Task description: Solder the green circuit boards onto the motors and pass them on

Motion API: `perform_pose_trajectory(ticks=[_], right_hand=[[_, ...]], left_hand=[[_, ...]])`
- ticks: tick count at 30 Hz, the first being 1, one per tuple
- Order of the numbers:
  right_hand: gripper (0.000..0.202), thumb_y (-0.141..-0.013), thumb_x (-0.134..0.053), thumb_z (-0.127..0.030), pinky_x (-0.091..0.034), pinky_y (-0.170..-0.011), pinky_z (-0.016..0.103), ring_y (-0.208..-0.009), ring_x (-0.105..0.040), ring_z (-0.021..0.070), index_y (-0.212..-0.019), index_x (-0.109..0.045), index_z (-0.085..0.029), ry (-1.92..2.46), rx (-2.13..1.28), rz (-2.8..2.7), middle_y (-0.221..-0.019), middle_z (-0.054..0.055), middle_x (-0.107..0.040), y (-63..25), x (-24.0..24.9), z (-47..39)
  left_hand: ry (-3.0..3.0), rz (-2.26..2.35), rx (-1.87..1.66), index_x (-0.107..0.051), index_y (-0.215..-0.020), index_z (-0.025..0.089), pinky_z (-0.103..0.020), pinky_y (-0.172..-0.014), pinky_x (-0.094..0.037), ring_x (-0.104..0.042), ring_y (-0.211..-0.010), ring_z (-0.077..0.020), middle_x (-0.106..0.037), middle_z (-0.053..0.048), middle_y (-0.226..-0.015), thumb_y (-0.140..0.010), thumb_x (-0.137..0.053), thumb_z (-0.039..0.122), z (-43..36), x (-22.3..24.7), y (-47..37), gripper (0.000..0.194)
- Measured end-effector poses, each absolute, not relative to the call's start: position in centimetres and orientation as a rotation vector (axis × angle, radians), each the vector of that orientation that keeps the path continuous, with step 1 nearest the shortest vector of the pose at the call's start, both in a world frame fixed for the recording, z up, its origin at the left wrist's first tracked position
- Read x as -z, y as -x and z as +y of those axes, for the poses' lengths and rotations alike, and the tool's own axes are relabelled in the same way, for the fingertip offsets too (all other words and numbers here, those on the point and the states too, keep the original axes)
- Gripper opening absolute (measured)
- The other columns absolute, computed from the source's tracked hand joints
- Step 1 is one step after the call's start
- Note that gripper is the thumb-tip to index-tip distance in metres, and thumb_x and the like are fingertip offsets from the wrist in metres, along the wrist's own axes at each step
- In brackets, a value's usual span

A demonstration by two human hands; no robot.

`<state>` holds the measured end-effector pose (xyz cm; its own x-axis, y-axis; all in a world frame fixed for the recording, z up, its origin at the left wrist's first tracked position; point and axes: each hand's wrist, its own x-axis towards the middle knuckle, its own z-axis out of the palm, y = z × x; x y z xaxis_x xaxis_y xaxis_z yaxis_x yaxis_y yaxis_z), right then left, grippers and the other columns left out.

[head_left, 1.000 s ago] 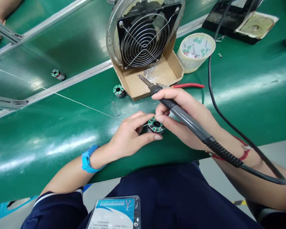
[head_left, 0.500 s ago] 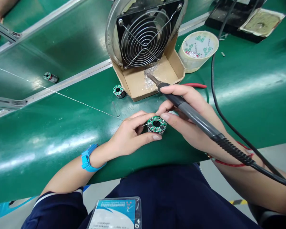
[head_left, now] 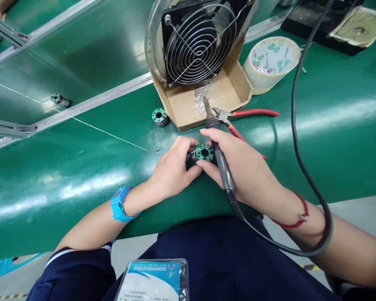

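Between my two hands is a small round motor with a green circuit board [head_left: 204,153] on its end, tilted so the board faces up and to the right. My left hand [head_left: 175,167] grips its dark body from the left. A thin pale wire [head_left: 113,134] runs from the left towards this hand; its end is hidden. In my right hand [head_left: 241,163] lies a soldering iron [head_left: 221,161], tip pointing away from me over the cardboard tray's edge. The thumb and fingers of that hand also reach the motor's right side.
A metal-grilled fan [head_left: 199,54] stands at the cardboard tray [head_left: 194,125], which holds wire clippings. Red-handled cutters [head_left: 253,113] lie beside it, near a tape roll [head_left: 272,65]. Another motor [head_left: 159,117] stands left of the tray. The iron's cable [head_left: 296,125] loops on the right.
The motor has turned from facing up to leaning right. My right hand has moved around its right side, and the iron has swung steeper, uncovering the cutters. The view has shifted slightly.
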<state>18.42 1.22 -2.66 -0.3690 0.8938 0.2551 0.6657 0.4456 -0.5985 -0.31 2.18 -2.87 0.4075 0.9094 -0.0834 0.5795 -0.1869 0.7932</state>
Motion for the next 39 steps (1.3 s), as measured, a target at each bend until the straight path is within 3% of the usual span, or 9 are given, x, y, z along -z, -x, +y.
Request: perform_pose_trajectory(ticks=[4, 7, 9, 14, 19, 24, 33, 36, 39], right_hand=[[0.05, -0.089, -0.053, -0.015, -0.057, -0.093, 0.052, -0.108, -0.065, 0.0283, -0.139, -0.048, -0.016, 1.243, -0.567, -2.24, -0.121, 0.012, -0.069, -18.6, 3.7, 2.3], [0.051, -0.093, -0.05, -0.017, -0.053, -0.103, 0.05, -0.123, -0.061, 0.0248, -0.143, -0.044, -0.021, 1.165, -0.686, -2.175, -0.13, 0.008, -0.067, -19.1, 3.4, 2.4], [0.051, -0.096, -0.051, -0.02, -0.053, -0.106, 0.044, -0.122, -0.063, 0.0201, -0.145, -0.044, -0.028, 1.184, -0.71, -2.058, -0.127, 0.003, -0.07, -19.5, 2.9, 1.9], [0.038, -0.087, -0.068, -0.023, -0.061, -0.076, 0.033, -0.079, -0.073, 0.0145, -0.124, -0.066, -0.031, 1.282, -0.573, -1.621, -0.104, 0.0, -0.076, -20.9, 3.0, -0.6], [0.021, -0.078, -0.076, -0.023, -0.052, -0.045, 0.028, -0.05, -0.065, 0.0133, -0.099, -0.074, -0.026, 1.333, -0.572, -1.445, -0.074, -0.001, -0.073, -21.9, 4.0, -2.6], [0.027, -0.076, -0.073, -0.014, -0.052, -0.038, 0.025, -0.044, -0.064, 0.0147, -0.101, -0.074, -0.025, 1.256, -0.732, -1.438, -0.067, -0.002, -0.072, -21.8, 3.8, -2.9], [0.026, -0.077, -0.074, -0.015, -0.054, -0.039, 0.024, -0.045, -0.065, 0.0147, -0.101, -0.073, -0.024, 1.289, -0.807, -1.436, -0.066, -0.002, -0.073, -21.8, 3.4, -2.9], [0.026, -0.077, -0.074, -0.013, -0.054, -0.04, 0.023, -0.045, -0.066, 0.0144, -0.101, -0.074, -0.023, 1.275, -0.805, -1.444, -0.067, -0.002, -0.074, -21.8, 3.3, -2.8], [0.024, -0.076, -0.075, -0.015, -0.053, -0.039, 0.025, -0.045, -0.066, 0.015, -0.099, -0.074, -0.023, 1.301, -0.78, -1.441, -0.066, -0.001, -0.073, -21.7, 2.9, -2.6]], left_hand=[[-1.497, 1.195, -0.661, -0.046, -0.099, 0.02, -0.024, -0.055, -0.04, -0.044, -0.062, -0.0087, -0.047, 0.002, -0.084, -0.074, -0.052, 0.007, 3.3, 3.8, 1.5, 0.029], [-1.387, 1.139, -0.73, -0.046, -0.088, 0.02, -0.024, -0.054, -0.039, -0.044, -0.059, -0.0099, -0.044, 0.004, -0.071, -0.076, -0.045, 0.005, 3.9, 4.0, 2.1, 0.02], [-1.507, 1.153, -0.761, -0.051, -0.088, 0.019, -0.024, -0.057, -0.042, -0.048, -0.064, -0.0101, -0.048, 0.002, -0.074, -0.079, -0.045, 0.005, 3.9, 3.9, 2.1, 0.018], [-1.947, 1.198, -0.798, -0.06, -0.091, 0.017, -0.023, -0.064, -0.043, -0.052, -0.074, -0.01, -0.054, 0.0, -0.083, -0.081, -0.049, -0.003, 3.3, 3.7, 1.8, 0.025], [-2.049, 1.222, -0.783, -0.059, -0.086, 0.017, -0.023, -0.059, -0.039, -0.048, -0.068, -0.0095, -0.052, 0.001, -0.08, -0.078, -0.049, -0.006, 3.2, 3.6, 1.8, 0.025], [-2.056, 1.239, -0.775, -0.058, -0.085, 0.017, -0.025, -0.058, -0.038, -0.047, -0.066, -0.0104, -0.052, 0.0, -0.079, -0.079, -0.048, -0.004, 3.3, 3.6, 1.7, 0.024], [-2.032, 1.206, -0.761, -0.057, -0.085, 0.017, -0.025, -0.06, -0.04, -0.047, -0.067, -0.0105, -0.052, 0.0, -0.079, -0.081, -0.047, -0.003, 3.3, 3.4, 1.3, 0.023], [-1.994, 1.148, -0.732, -0.059, -0.098, 0.016, -0.025, -0.064, -0.044, -0.05, -0.071, -0.0105, -0.054, -0.001, -0.088, -0.083, -0.05, 0.0, 3.4, 3.6, 1.3, 0.024], [-2.035, 1.093, -0.608, -0.054, -0.125, 0.017, -0.027, -0.072, -0.047, -0.054, -0.088, -0.0142, -0.056, -0.007, -0.11, -0.084, -0.053, 0.004, 3.7, 3.9, 1.4, 0.043]])
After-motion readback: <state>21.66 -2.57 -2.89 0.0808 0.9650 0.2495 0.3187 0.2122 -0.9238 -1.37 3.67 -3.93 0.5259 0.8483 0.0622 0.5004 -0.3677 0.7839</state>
